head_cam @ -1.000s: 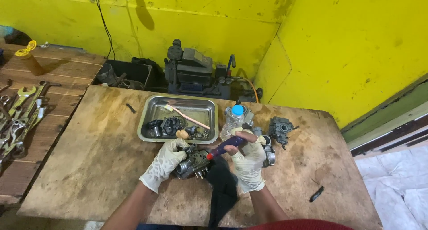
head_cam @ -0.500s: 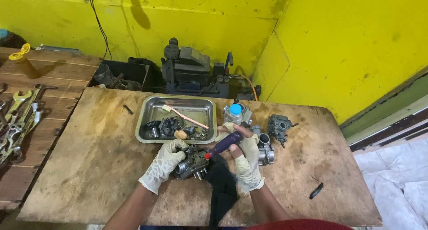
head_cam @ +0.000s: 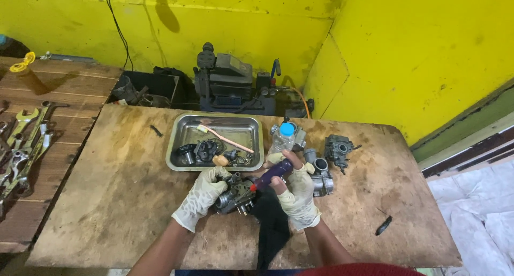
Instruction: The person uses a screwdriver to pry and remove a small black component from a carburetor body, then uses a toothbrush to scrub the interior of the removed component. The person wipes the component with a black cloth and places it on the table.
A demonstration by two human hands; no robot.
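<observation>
On the wooden table (head_cam: 107,201), just below the metal tray (head_cam: 179,147) of small parts, the left hand (head_cam: 201,198) clamps a carburetor (head_cam: 235,193) while the right hand (head_cam: 294,193) grips a purple-handled screwdriver (head_cam: 273,173) pointed into it. Looks like mid-disassembly; the tip needs to seat squarely in the screw.

Both gloved hands close together, left hand (head_cam: 201,197) curled in grip, right hand (head_cam: 296,192) fisted, forearms bare.
</observation>
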